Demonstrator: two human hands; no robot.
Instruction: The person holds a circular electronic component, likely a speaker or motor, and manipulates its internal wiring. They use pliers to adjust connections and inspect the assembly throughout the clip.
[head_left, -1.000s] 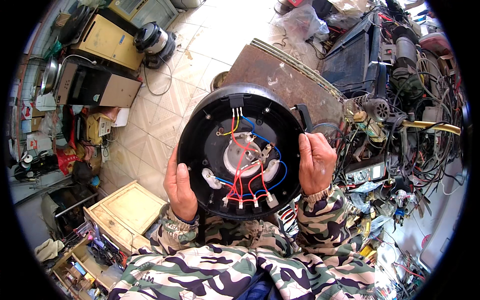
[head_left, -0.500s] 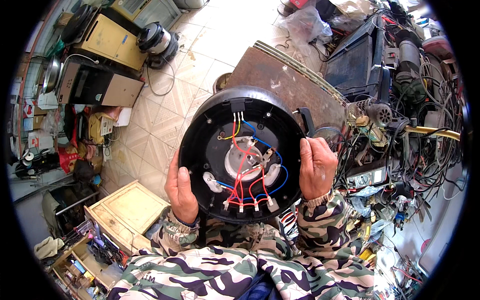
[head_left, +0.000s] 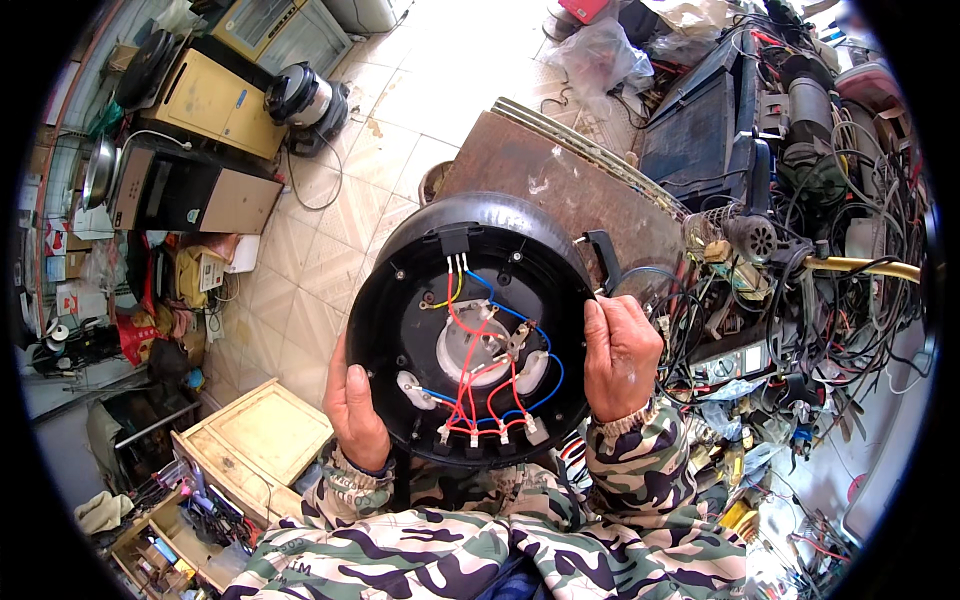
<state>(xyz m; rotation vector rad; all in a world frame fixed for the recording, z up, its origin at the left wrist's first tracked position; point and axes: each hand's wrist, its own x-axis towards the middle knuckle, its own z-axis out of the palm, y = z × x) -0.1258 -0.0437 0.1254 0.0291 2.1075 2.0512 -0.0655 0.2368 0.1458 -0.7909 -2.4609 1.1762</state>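
Note:
I hold an upturned round black appliance housing between both hands. My left hand wraps round its left side, thumb on the near rim. My right hand is closed on its right edge, just below a black handle. Inside the housing are red, blue and yellow wires, a pale round metal centre, white pieces at either side and a row of metal connectors along the near edge. Its underside and the fingertips beneath it are hidden.
A rusty brown board lies beyond the housing. Heaped cables, tools and machinery crowd the right. To the left stand a wooden cabinet, boxy appliances and a black cooker on the tiled floor.
Both hands and the housing have shifted down in the picture and slightly to the left over the last second. My grip on it looks the same.

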